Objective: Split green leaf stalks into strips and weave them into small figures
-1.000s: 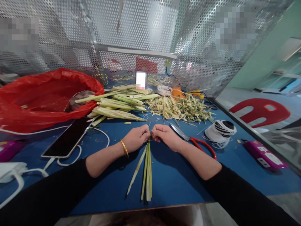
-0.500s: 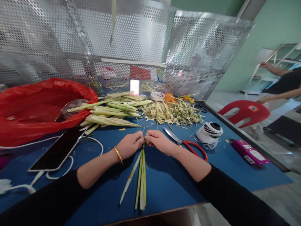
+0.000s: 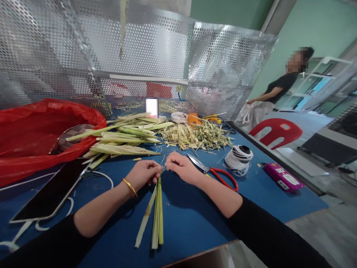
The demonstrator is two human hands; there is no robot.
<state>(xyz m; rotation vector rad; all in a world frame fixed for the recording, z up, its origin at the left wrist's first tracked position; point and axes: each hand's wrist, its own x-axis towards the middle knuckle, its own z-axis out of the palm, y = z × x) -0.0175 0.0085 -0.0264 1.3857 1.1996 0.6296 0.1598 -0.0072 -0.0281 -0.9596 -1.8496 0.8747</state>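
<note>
My left hand [image 3: 142, 174], with a gold bangle on the wrist, pinches the top end of a small bundle of long green leaf strips [image 3: 157, 219]. The strips fan out downward over the blue table, one paler strip apart from the others. Just right of the bundle's top, my right hand [image 3: 182, 169] is closed in a pinch. What its fingertips hold, if anything, is too small to make out. Fine white thread bits lie behind the hands. Red-handled scissors [image 3: 223, 178] rest beside my right hand, blades partly open, near a spool of white and black thread [image 3: 239, 159].
Pale green stalks [image 3: 125, 136] and a heap of leaf scraps [image 3: 198, 134] lie at the back. A red plastic bag [image 3: 28, 128] and a dark tablet [image 3: 52, 190] are left, a purple pack [image 3: 283, 177] right. A person [image 3: 279, 87] stands beyond a red chair [image 3: 276, 132].
My hands, which were together at the top of the bundle, have come slightly apart. The view has turned right, and more of the person behind the chair shows.
</note>
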